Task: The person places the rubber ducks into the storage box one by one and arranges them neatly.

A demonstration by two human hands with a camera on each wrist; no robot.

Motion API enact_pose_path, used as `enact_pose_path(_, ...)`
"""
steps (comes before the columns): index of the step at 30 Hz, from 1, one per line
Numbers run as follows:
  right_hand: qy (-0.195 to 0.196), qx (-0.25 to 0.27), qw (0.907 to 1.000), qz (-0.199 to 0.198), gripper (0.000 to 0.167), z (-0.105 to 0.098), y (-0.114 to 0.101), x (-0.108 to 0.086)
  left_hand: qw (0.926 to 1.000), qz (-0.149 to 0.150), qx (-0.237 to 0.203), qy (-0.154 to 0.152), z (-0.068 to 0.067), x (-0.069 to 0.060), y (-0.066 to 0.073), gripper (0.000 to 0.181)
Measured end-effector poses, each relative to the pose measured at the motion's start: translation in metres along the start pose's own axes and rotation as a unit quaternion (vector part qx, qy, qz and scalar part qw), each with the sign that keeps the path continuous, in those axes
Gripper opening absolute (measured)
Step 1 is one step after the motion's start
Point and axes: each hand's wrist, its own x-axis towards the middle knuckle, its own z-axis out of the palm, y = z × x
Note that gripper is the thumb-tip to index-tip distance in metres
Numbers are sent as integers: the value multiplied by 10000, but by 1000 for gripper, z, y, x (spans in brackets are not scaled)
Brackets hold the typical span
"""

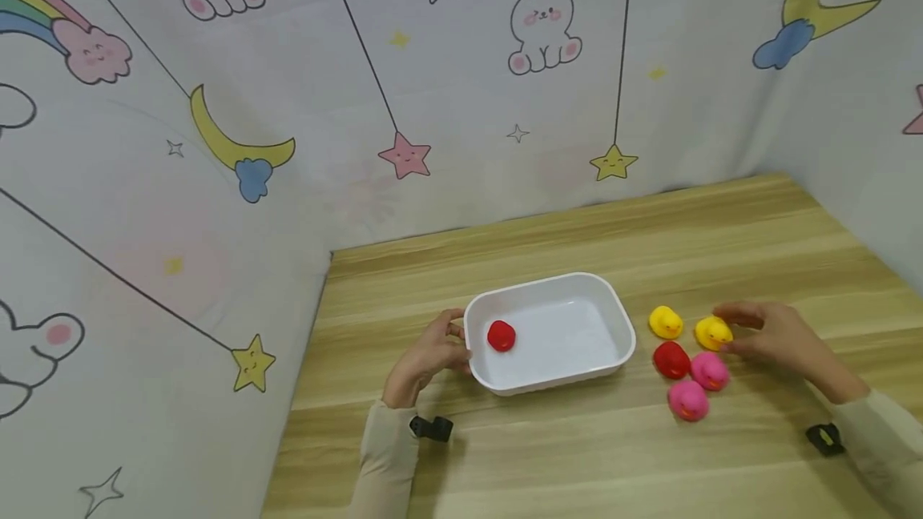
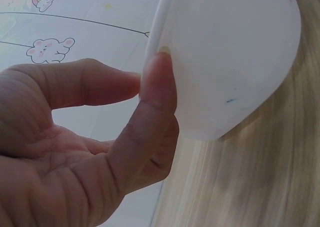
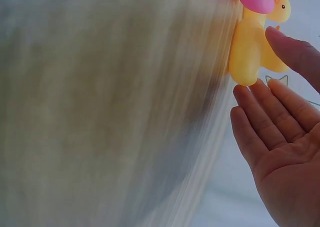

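My left hand [image 1: 430,355] is at the left end of a white rectangular tray [image 1: 551,384]. In the left wrist view, the thumb and a finger pinch the tray's rim [image 2: 156,29]. A small red rubber duck [image 1: 501,335] lies inside, near the left end. To the right of the tray, my right hand [image 1: 775,339] reaches around a yellow rubber duck [image 1: 712,333]. Its fingers [image 3: 260,122] look fairly straight in the right wrist view, with fingertips at the duck's body and the thumb apart from the other fingers.
Beside that duck sit another yellow duck [image 1: 665,323], a red duck [image 1: 671,360] and two pink ducks [image 1: 710,371], close together on the wooden table [image 1: 548,463]. A patterned white cloth [image 1: 476,94] hangs behind the table and along its sides.
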Motion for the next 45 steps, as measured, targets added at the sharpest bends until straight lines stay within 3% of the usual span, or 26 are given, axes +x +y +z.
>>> enact_pose_path(4,52,-45,10000,-9,56,-1,2,0,10000,6,4,-22,2,2,0,75)
enact_pose_path(19,-373,-456,9982,-60,51,4,-1,9,9999,-84,28,-59,0,0,3,74)
enact_pose_path(26,-170,100,9992,-334,50,-1,4,5,9999,-88,62,-5,1,1,1,74)
enact_pose_path(32,-268,602,9976,218,51,-13,0,4,10000,-80,58,-12,1,1,0,74)
enact_pose_path(37,-390,678,9950,620,53,-24,-11,7,10000,-64,33,-20,2,1,1,74)
enact_pose_path(45,-546,685,9951,466,53,-32,-25,16,10000,-84,24,9,2,-1,3,74)
